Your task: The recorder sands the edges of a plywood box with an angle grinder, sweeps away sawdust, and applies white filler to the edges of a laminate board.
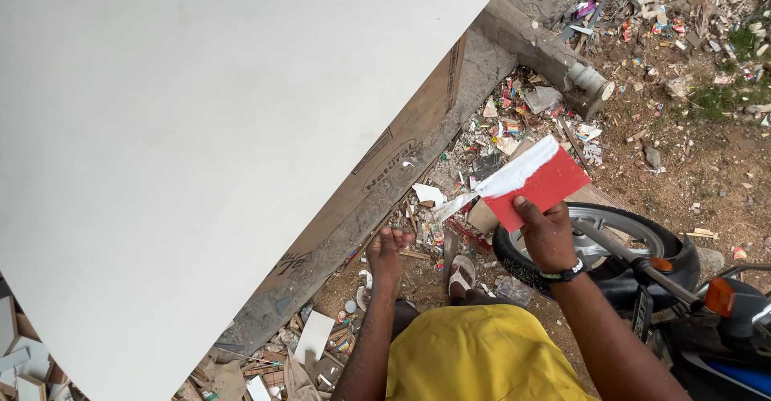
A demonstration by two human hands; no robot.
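Large flat white board point(185, 128) looks evenly coated already; right hand point(548, 232) grips red rectangular plastic spreader point(540, 182) loaded with white paste beside board's edge, left hand point(385, 252) hangs loose, empty.

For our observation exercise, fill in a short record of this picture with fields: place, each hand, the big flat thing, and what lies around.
place: outdoors, bare littered ground
right hand: holds a red card with white paste along its upper edge
left hand: open, holding nothing, near the board's lower edge
board: large, white, flat, lying over brown cardboard
clothing: yellow garment, wristband on the right wrist
nearby: motorbike wheel, concrete-coated pipe, wood scraps
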